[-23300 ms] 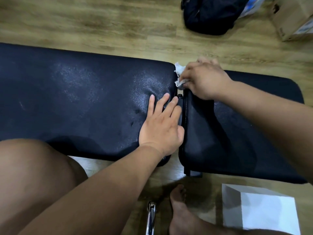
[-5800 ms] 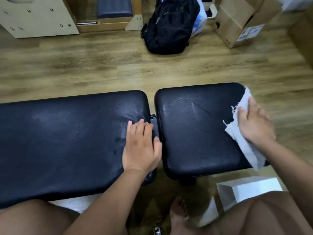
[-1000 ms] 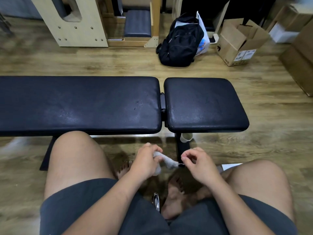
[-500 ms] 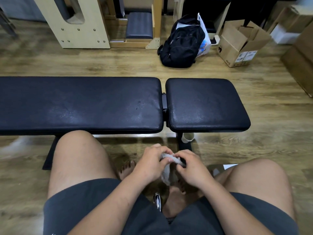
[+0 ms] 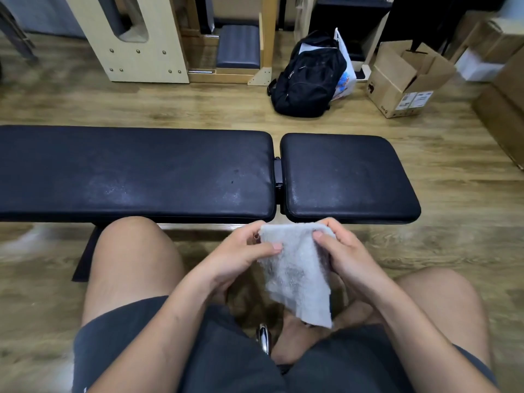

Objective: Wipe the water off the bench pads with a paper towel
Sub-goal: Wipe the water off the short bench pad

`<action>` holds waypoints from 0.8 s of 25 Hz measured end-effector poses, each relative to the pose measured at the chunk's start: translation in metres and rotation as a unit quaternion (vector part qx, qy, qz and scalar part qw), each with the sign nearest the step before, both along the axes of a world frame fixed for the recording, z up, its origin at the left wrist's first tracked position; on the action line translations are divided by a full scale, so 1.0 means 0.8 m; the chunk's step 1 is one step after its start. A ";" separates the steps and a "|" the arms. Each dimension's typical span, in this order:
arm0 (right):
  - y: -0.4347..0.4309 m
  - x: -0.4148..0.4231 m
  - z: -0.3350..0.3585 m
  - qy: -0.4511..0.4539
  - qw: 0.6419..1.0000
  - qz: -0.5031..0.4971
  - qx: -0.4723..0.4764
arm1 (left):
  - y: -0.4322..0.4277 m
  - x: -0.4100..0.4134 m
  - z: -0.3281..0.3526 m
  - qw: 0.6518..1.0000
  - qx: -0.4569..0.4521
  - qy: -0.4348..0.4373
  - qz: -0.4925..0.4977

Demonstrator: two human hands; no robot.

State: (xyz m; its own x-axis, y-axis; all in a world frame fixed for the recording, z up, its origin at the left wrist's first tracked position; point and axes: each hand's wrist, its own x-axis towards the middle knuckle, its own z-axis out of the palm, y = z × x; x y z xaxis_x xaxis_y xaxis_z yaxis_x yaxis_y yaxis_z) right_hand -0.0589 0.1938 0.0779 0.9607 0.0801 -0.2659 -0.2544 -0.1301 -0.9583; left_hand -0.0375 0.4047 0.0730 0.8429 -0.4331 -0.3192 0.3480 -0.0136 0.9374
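Note:
A damp grey-white paper towel (image 5: 297,276) hangs spread out between my knees, in front of the bench. My left hand (image 5: 241,251) pinches its upper left edge and my right hand (image 5: 343,251) pinches its upper right corner. Beyond my hands lies the long black bench pad (image 5: 136,171), with dull pale patches on its surface. To its right, across a narrow hinge gap, sits the short black seat pad (image 5: 346,177). Neither hand touches either pad.
A black backpack (image 5: 309,78) and an open cardboard box (image 5: 402,83) stand on the wood floor behind the bench. A pale wooden frame (image 5: 136,41) stands at the back left. More boxes (image 5: 507,114) line the right edge. My bare knees flank my hands.
The towel was bunched between my hands half a second ago. Now it is unfolded and hanging flat, and my hands have risen and moved apart.

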 end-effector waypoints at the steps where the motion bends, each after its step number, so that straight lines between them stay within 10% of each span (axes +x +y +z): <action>1: 0.002 0.004 0.006 0.019 1.000 -0.012 0.013 | 0.001 0.000 0.004 0.999 -0.038 0.030 0.006; 5: 0.005 0.010 0.010 0.134 0.991 -0.013 0.006 | 0.008 -0.003 0.006 0.999 -0.018 0.040 0.031; 9: -0.005 0.010 0.005 0.167 0.982 -0.011 0.088 | 0.012 -0.003 0.005 0.969 0.221 -0.107 -0.022; 16: 0.016 0.028 -0.005 -0.023 0.938 0.161 -0.307 | 0.005 -0.002 0.012 0.874 0.439 -0.208 -0.026; 20: 0.030 0.060 0.005 -0.105 0.900 0.226 -0.357 | 0.037 0.017 0.024 0.853 0.447 -0.266 -0.050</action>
State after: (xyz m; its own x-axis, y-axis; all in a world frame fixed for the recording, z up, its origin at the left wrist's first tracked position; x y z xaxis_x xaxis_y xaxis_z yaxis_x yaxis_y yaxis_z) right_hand -0.0106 0.2175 0.0819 0.9081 0.3558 -0.2207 0.1561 -0.7768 -0.6101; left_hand -0.0236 0.4347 0.0919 0.9447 -0.2951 -0.1433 -0.1677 -0.8098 0.5623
